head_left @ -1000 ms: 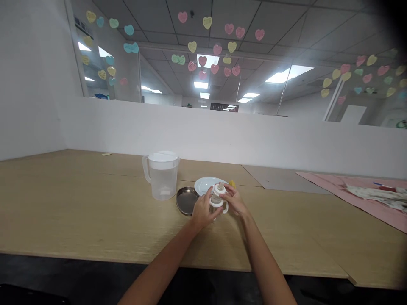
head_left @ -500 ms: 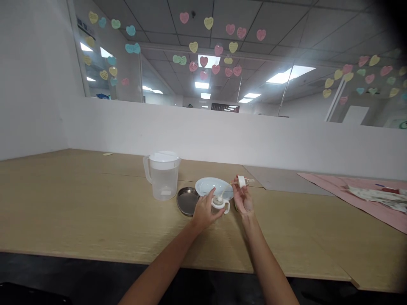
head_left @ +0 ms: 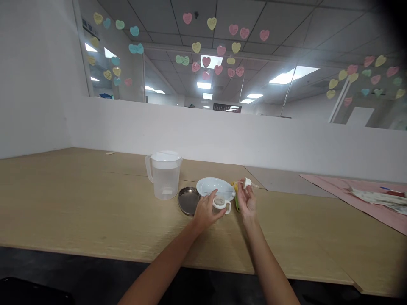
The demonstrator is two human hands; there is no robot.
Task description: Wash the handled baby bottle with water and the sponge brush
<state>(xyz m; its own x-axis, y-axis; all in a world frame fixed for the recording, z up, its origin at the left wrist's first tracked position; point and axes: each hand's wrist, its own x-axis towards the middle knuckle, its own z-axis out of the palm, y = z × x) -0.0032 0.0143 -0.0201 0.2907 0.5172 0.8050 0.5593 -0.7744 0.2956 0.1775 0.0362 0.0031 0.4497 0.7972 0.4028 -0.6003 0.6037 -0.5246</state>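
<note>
My left hand [head_left: 204, 212] is wrapped round a small baby bottle [head_left: 219, 201] with a white collar and a white side handle. The bottle's mouth is uncovered and faces up. To its right, my right hand [head_left: 247, 204] pinches a white bottle cap [head_left: 247, 183] with a clear spout that points right. A pale straw weight [head_left: 233, 194] shows beside the right fingers, apart from the bottle; the straw itself is hard to make out. Just behind both hands sits a white oval bowl [head_left: 208, 183]. A green and yellow item [head_left: 237, 205] is partly hidden by my right hand.
A dark metal dish [head_left: 188, 201] lies left of my left hand. Behind it stands a clear lidded pitcher [head_left: 165, 180]. At the far right, a pink cloth [head_left: 330, 189] bears a patterned fabric [head_left: 375, 198]. The table's front edge runs below my forearms.
My right hand has drawn the cap and its straw up and right, so the straw's end has left the bottle's mouth. My left hand keeps its hold on the bottle.
</note>
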